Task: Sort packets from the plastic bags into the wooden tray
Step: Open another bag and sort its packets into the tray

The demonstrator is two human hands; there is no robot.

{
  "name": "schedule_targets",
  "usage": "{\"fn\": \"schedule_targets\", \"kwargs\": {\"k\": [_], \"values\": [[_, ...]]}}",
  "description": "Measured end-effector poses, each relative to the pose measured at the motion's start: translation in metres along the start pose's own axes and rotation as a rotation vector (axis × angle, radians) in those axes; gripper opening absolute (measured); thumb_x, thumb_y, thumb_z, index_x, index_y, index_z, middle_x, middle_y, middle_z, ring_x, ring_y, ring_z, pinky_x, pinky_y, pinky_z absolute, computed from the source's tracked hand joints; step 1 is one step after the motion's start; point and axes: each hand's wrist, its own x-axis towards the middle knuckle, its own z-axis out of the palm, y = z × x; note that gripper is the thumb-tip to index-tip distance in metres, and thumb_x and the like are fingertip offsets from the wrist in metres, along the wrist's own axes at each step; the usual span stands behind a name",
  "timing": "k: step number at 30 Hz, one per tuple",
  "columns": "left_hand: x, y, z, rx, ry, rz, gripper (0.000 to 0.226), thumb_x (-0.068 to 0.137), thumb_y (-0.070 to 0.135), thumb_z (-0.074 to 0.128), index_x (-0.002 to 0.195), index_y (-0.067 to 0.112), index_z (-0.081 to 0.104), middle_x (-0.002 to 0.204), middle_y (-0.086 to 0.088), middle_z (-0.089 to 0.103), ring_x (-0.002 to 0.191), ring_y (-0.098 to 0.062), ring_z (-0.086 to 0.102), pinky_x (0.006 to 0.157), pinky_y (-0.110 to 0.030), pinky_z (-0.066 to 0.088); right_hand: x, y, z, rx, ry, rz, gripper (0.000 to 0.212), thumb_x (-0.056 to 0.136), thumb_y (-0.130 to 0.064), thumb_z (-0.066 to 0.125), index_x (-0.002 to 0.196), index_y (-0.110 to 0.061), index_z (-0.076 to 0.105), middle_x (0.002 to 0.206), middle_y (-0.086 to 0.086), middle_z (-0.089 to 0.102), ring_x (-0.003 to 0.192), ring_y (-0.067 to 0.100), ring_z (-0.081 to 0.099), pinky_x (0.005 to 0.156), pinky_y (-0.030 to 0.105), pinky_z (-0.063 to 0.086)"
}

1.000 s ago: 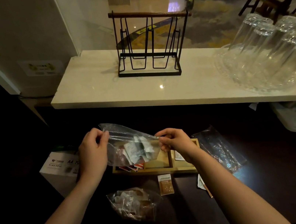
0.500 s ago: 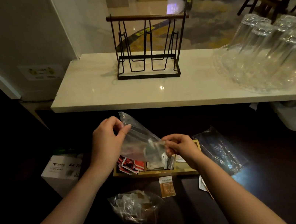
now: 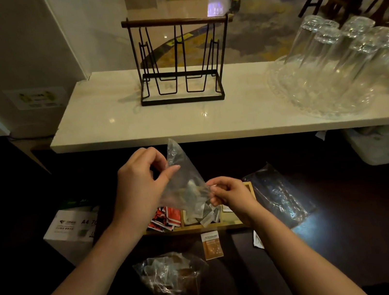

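Note:
Both hands hold a clear plastic bag (image 3: 185,177) tipped over the wooden tray (image 3: 236,222). My left hand (image 3: 140,184) pinches the raised upper corner. My right hand (image 3: 229,194) grips the low end, where pale packets (image 3: 208,215) spill into the tray's middle compartment. Red packets (image 3: 166,219) fill the left compartment. Much of the tray is hidden by my hands and the bag. A second bag with packets (image 3: 171,274) lies in front of the tray, and a flat clear bag (image 3: 278,194) lies to its right.
A brown packet (image 3: 211,244) and a white packet (image 3: 257,239) lie loose on the dark surface before the tray. A white A4 paper box (image 3: 73,233) stands at the left. Above, a marble counter (image 3: 113,124) carries a wire rack (image 3: 178,60) and upturned glasses (image 3: 337,56) on a glass tray.
My left hand lifted its corner of the bag and moved right, tilting the bag steeply. Packets slid to the low end by my right hand and into the tray.

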Motion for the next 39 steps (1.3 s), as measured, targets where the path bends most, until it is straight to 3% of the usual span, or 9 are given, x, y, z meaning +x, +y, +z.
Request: {"fn": "schedule_targets", "kwargs": {"k": [12,16,21,24,27,29,31,34,39], "values": [[-0.005,0.018,-0.004,0.009,-0.054,0.146,0.022,0.074,0.018,0.076,0.07,0.014,0.054,0.072,0.005,0.05,0.064,-0.01,0.049,0.059,-0.017,0.04,-0.009,0.002,0.005,0.02,0.049,-0.082,0.018,0.094,0.001,0.048,0.094,-0.008,0.064,0.074,0.006,0.062,0.062,0.012,0.06,0.061,0.024,0.052],[-0.001,0.004,-0.006,-0.024,0.017,0.031,0.02,0.077,0.02,0.072,0.071,0.009,0.056,0.073,0.001,0.053,0.062,-0.007,0.048,0.057,-0.012,0.038,-0.013,-0.008,-0.007,0.066,0.176,-0.111,0.023,0.092,0.004,0.05,0.086,-0.012,0.065,0.063,-0.002,0.064,0.055,0.011,0.059,0.057,0.024,0.051],[-0.009,-0.023,0.008,-0.014,-0.051,-0.139,0.007,0.086,0.018,0.064,0.087,0.015,0.058,0.085,0.004,0.057,0.058,-0.004,0.049,0.055,-0.013,0.037,-0.028,-0.019,-0.057,0.005,0.402,-0.12,0.018,0.09,0.002,0.055,0.084,-0.012,0.066,0.065,0.007,0.061,0.051,0.011,0.058,0.053,0.021,0.051],[-0.027,-0.036,0.023,0.127,-0.307,-0.209,0.008,0.088,0.027,0.06,0.094,0.021,0.059,0.094,0.007,0.058,0.075,-0.005,0.055,0.064,-0.023,0.046,-0.046,-0.008,-0.093,-0.08,0.644,-0.092,0.011,0.089,-0.003,0.058,0.087,-0.009,0.067,0.065,0.009,0.063,0.052,0.015,0.06,0.057,0.03,0.055],[-0.067,-0.035,0.046,0.248,-0.785,-0.132,0.016,0.09,0.034,0.056,0.106,0.03,0.058,0.109,0.011,0.058,0.094,-0.005,0.056,0.082,-0.025,0.05,-0.066,0.005,-0.122,-0.128,0.877,-0.039,0.011,0.088,-0.005,0.058,0.093,-0.008,0.067,0.063,0.01,0.065,0.055,0.023,0.064,0.065,0.04,0.055],[-0.093,-0.035,0.061,0.32,-1.046,-0.058,0.027,0.089,0.038,0.056,0.116,0.033,0.054,0.117,0.01,0.053,0.102,-0.008,0.053,0.088,-0.028,0.048,-0.077,0.01,-0.136,-0.147,1.003,-0.01,0.014,0.087,-0.006,0.056,0.097,-0.007,0.067,0.065,0.006,0.065,0.056,0.021,0.065,0.06,0.033,0.057],[-0.11,-0.038,0.071,0.423,-1.203,0.027,0.037,0.088,0.042,0.057,0.123,0.033,0.05,0.122,0.002,0.049,0.106,-0.016,0.052,0.088,-0.033,0.048,-0.086,0.015,-0.144,-0.164,1.08,0.012,0.017,0.088,-0.004,0.054,0.1,-0.008,0.065,0.068,0.006,0.065,0.057,0.02,0.066,0.051,0.024,0.056],[-0.119,-0.043,0.079,0.508,-1.289,0.113,0.042,0.088,0.044,0.057,0.126,0.03,0.048,0.123,-0.006,0.047,0.108,-0.024,0.053,0.087,-0.039,0.047,-0.093,0.024,-0.15,-0.245,1.103,0.088,0.016,0.089,-0.008,0.054,0.102,-0.009,0.064,0.076,0.009,0.068,0.06,0.023,0.068,0.053,0.035,0.057],[-0.116,-0.04,0.082,0.566,-1.139,0.171,0.022,0.093,0.028,0.05,0.114,0.022,0.055,0.116,-0.006,0.053,0.101,-0.024,0.056,0.075,-0.036,0.047,-0.094,0.038,-0.149,-0.352,1.012,0.258,0.015,0.093,-0.012,0.053,0.103,-0.009,0.065,0.078,0.007,0.071,0.06,0.021,0.07,0.062,0.041,0.06]]}}
